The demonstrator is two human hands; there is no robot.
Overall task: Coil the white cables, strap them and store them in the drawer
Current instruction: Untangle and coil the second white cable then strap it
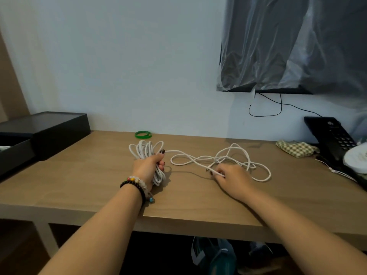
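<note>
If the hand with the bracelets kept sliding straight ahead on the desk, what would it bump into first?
Probably the green bands. The left hand, gripping the coiled white cable, points toward the wall, and the bands lie just past the coil. Depth is hard to judge, so it could narrowly miss them.

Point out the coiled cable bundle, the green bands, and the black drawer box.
coiled cable bundle (146, 150): head view, on the upper loops.
green bands (143, 134): head view, on the rings' front edge.
black drawer box (59, 126): head view, on its front wall.

Landmark: coil (146, 150), on the table (89, 175).
Behind it: bands (143, 134).
Right: loose cable (228, 157).
Far right: phone (335, 137).
Left: box (45, 128).
Held by: left hand (148, 165).
</note>
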